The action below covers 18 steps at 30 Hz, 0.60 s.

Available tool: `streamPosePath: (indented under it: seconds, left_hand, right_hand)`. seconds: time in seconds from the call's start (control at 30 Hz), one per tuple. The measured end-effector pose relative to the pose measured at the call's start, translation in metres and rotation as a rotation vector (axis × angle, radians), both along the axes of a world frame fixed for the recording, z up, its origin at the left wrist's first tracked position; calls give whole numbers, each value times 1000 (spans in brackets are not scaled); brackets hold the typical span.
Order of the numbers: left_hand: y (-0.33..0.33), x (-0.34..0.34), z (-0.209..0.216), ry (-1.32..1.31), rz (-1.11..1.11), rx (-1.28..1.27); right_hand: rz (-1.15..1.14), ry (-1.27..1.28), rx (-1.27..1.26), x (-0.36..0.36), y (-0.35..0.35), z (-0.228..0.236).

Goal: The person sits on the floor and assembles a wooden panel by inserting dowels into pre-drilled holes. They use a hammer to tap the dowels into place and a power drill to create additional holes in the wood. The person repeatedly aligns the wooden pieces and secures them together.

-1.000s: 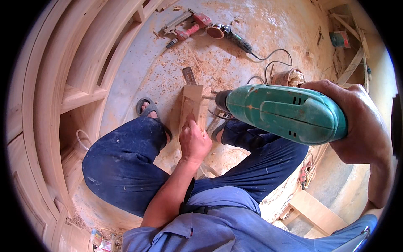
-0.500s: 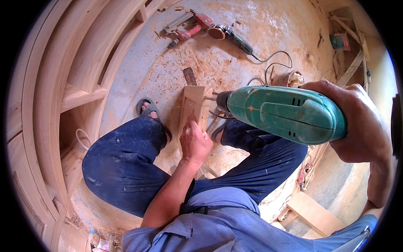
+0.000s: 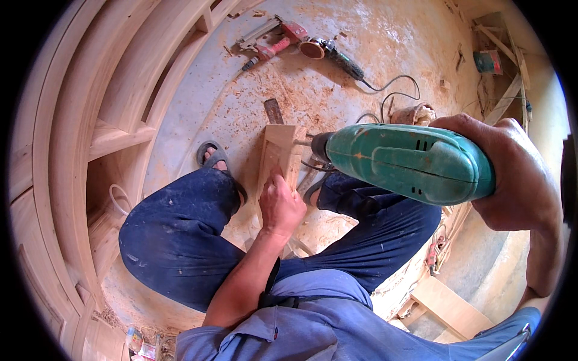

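Observation:
My right hand point(image 3: 522, 171) is closed around the rear of a green power drill point(image 3: 409, 157), which lies level and points left. Its thin bit meets the right side of a pale wooden block point(image 3: 283, 133) near the upper end; how deep it sits I cannot tell. Lower on the same block, my left hand point(image 3: 282, 203) grips the wood with curled fingers, and the block stands between my knees. Just beyond the block's far end, a flat dark metal-and-wood strip point(image 3: 273, 111) lies on the floor.
A red nail gun point(image 3: 274, 42) and an angle grinder point(image 3: 331, 54) with its cord lie on the dusty floor ahead. Wooden cabinet framing point(image 3: 120, 141) rises along the left. Loose boards point(image 3: 448, 304) rest at lower right, and a bucket point(image 3: 415, 114) stands behind the drill.
The drill has shifted very slightly left toward the block, along with my right hand. My left hand keeps its hold on the wood.

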<state>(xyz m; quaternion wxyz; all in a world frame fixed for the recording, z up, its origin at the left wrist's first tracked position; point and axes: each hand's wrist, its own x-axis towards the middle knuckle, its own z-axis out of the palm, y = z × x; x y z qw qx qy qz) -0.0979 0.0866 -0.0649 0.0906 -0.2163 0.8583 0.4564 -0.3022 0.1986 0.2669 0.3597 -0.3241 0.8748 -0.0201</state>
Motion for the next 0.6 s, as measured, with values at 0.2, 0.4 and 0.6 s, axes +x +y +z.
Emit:
streamPosePath:
  seconds: [0.2, 0.4, 0.6]
  left_hand:
    - [-2, -2, 3, -26, -14, 17]
    - [-2, 0, 0, -1, -11, 6]
    - [0, -2, 0, 48, -2, 6]
  right_hand:
    - [13, 3, 90, -5, -4, 6]
    - [14, -20, 101, -7, -7, 5]
    - [32, -5, 132, -7, -8, 8]
